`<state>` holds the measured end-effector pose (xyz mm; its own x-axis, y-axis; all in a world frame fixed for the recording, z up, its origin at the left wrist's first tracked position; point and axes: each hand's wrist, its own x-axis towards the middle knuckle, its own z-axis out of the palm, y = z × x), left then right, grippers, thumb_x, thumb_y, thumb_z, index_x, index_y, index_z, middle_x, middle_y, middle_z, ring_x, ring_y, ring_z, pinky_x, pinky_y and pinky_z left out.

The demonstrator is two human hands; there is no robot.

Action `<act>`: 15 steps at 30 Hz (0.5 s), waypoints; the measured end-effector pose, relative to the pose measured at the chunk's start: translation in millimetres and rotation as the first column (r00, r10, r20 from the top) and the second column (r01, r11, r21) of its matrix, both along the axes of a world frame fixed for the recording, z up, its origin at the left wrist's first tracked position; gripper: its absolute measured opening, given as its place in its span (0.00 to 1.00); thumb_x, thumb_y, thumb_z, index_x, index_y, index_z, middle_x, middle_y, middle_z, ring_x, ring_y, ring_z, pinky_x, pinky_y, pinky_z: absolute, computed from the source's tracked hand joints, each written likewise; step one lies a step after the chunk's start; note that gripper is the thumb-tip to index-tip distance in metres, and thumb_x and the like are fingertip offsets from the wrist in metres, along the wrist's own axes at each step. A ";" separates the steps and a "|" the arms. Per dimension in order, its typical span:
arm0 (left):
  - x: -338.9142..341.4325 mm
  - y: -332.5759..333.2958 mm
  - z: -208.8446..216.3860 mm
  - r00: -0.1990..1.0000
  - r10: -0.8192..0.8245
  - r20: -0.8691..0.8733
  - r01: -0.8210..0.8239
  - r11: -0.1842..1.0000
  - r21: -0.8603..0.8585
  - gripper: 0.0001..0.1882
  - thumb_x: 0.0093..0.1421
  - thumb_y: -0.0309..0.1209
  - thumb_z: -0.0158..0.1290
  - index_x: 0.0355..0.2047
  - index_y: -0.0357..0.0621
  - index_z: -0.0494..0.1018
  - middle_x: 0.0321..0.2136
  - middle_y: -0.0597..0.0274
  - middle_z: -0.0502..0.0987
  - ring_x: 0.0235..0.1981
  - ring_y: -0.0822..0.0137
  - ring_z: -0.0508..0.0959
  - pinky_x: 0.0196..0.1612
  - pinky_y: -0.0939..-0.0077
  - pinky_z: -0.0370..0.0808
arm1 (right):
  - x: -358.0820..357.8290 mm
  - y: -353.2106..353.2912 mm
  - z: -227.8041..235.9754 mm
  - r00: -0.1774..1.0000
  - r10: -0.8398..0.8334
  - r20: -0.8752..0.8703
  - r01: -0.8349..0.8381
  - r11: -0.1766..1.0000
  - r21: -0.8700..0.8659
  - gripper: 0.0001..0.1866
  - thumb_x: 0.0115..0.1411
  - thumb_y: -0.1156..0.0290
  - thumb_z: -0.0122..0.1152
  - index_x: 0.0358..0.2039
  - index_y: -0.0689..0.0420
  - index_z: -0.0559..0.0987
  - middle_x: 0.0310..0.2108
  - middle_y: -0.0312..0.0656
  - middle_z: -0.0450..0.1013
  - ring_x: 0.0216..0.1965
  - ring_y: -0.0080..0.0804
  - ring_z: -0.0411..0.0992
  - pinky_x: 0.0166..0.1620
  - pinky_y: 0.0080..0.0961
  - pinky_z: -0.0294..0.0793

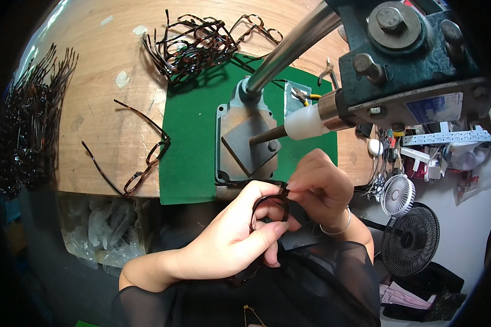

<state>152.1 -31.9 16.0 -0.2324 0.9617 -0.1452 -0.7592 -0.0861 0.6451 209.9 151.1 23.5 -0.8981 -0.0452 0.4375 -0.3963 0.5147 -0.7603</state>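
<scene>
Close to my body, my left hand [235,234] is wrapped round a dark tortoiseshell eyeglass frame [285,210], with one rim showing between thumb and fingers. My right hand [323,182] pinches the frame's upper corner, near the hinge; whether a small part sits between those fingertips is hidden. Just beyond my hands stands a bench press with a grey square plate [248,144] on its base and a metal rod reaching down to it. Another pair of tortoiseshell glasses [157,150] lies with temples spread at the left edge of the green mat [188,158].
A tangled pile of glasses frames [193,46] lies at the back, with a dense stack [33,125] at far left. The press head [414,71] overhangs the right side. Pliers [300,97] lie behind it. Fans [410,240] stand lower right; a box of plastic bags [103,229] sits lower left.
</scene>
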 end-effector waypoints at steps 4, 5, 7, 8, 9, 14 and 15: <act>-5.1 4.5 6.9 0.994 0.092 -0.066 -0.095 0.995 -0.043 0.21 0.57 0.18 0.40 0.50 0.41 0.50 0.36 0.47 0.69 0.21 0.72 0.72 0.28 0.77 0.74 | 0.2 6.6 -0.2 0.992 -0.086 -0.096 0.077 0.993 -0.095 0.06 0.46 0.80 0.61 0.26 0.62 0.73 0.23 0.39 0.69 0.24 0.29 0.65 0.31 0.22 0.64; -10.2 7.0 11.0 0.986 0.125 -0.112 -0.132 0.990 -0.050 0.21 0.57 0.18 0.40 0.50 0.41 0.50 0.36 0.47 0.70 0.20 0.72 0.72 0.28 0.77 0.74 | -1.0 12.3 2.2 0.987 -0.112 -0.119 0.099 0.989 -0.109 0.05 0.49 0.82 0.57 0.27 0.63 0.72 0.24 0.39 0.69 0.26 0.28 0.65 0.32 0.20 0.64; -21.3 17.4 24.2 0.951 0.231 -0.206 -0.246 0.968 -0.053 0.21 0.57 0.19 0.41 0.50 0.39 0.51 0.34 0.48 0.71 0.18 0.73 0.72 0.26 0.78 0.74 | -2.2 14.9 -2.3 0.975 -0.210 -0.068 0.182 0.938 -0.293 0.05 0.51 0.81 0.56 0.29 0.64 0.70 0.26 0.40 0.69 0.29 0.24 0.65 0.34 0.18 0.64; -26.1 23.6 30.0 0.924 0.277 -0.264 -0.301 0.952 -0.051 0.20 0.57 0.20 0.42 0.49 0.38 0.50 0.35 0.49 0.71 0.18 0.73 0.72 0.26 0.78 0.74 | -4.5 17.8 -3.7 0.968 -0.245 -0.048 0.214 0.915 -0.343 0.05 0.51 0.81 0.57 0.29 0.65 0.70 0.27 0.40 0.69 0.30 0.23 0.65 0.34 0.17 0.65; -29.0 28.8 33.5 0.924 0.293 -0.246 -0.309 0.950 -0.029 0.20 0.57 0.20 0.42 0.49 0.38 0.50 0.35 0.49 0.71 0.18 0.72 0.71 0.26 0.78 0.74 | -5.1 20.9 -2.2 0.964 -0.258 -0.069 0.223 0.919 -0.324 0.06 0.51 0.81 0.57 0.29 0.65 0.70 0.27 0.39 0.68 0.30 0.23 0.65 0.34 0.17 0.65; -33.8 40.8 35.3 0.904 0.346 -0.250 -0.355 0.935 0.012 0.20 0.57 0.22 0.43 0.49 0.37 0.51 0.35 0.52 0.72 0.18 0.73 0.72 0.24 0.79 0.73 | -12.8 33.5 24.4 0.905 -0.336 -0.262 0.212 0.889 -0.407 0.07 0.51 0.82 0.55 0.31 0.64 0.70 0.26 0.40 0.68 0.27 0.22 0.66 0.30 0.16 0.68; -34.4 41.8 32.9 0.894 0.363 -0.262 -0.370 0.929 0.025 0.20 0.57 0.23 0.43 0.49 0.37 0.51 0.35 0.52 0.72 0.17 0.73 0.71 0.23 0.80 0.73 | -15.4 40.8 36.0 0.843 -0.377 -0.383 0.255 0.908 -0.331 0.05 0.53 0.80 0.54 0.31 0.64 0.70 0.25 0.40 0.68 0.26 0.23 0.66 0.29 0.16 0.67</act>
